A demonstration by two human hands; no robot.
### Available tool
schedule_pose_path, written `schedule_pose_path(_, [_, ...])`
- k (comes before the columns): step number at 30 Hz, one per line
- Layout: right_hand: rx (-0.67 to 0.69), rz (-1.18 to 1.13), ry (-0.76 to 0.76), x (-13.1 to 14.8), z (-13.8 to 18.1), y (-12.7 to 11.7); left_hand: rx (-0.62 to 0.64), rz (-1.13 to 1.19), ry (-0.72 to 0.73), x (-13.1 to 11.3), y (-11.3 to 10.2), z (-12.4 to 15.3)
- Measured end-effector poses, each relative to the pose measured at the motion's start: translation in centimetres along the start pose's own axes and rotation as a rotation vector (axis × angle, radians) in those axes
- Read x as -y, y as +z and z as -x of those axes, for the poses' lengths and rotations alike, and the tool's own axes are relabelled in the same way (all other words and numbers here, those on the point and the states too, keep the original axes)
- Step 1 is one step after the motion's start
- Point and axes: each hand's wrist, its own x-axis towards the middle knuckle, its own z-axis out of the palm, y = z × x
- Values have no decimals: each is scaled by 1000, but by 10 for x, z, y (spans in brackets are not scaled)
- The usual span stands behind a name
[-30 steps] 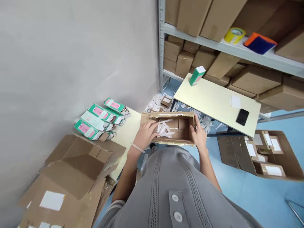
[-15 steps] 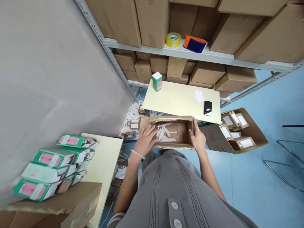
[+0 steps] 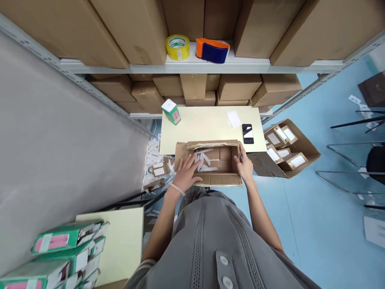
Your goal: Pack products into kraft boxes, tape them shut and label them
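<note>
I hold an open cardboard box [image 3: 223, 179] in front of my body, just at the near edge of a pale yellow table [image 3: 207, 124]. Small brown boxes and loose white strips [image 3: 203, 159] lie inside it. My left hand [image 3: 187, 173] grips the box's left end, fingers reaching over the rim toward the strips. At the right end, my right hand [image 3: 245, 167] clasps the wall with its thumb inside.
On the table stand a green and pink carton [image 3: 171, 111], a white slip [image 3: 234, 119] and a black phone [image 3: 248, 133]. Shelves of cardboard boxes [image 3: 192, 85] rise behind, with yellow tape [image 3: 177, 47] and a tape dispenser [image 3: 212, 50]. An open box [image 3: 285, 146] lies on the floor at right; green cartons [image 3: 57, 249] at lower left.
My view has swung right, from the wall and the green cartons to face the shelves and table squarely. Both hands keep their hold on the box, which now meets the table's near edge.
</note>
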Motion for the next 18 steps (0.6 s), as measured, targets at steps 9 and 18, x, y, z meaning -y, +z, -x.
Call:
schedule_pose_path(9, [-50,10,1,45,-94,8,-64,-50,43,52,-41,-113])
schedule_pose_path(18, [30,2,-113,55,-160,33,-81,-130,-76,66,-53,-161])
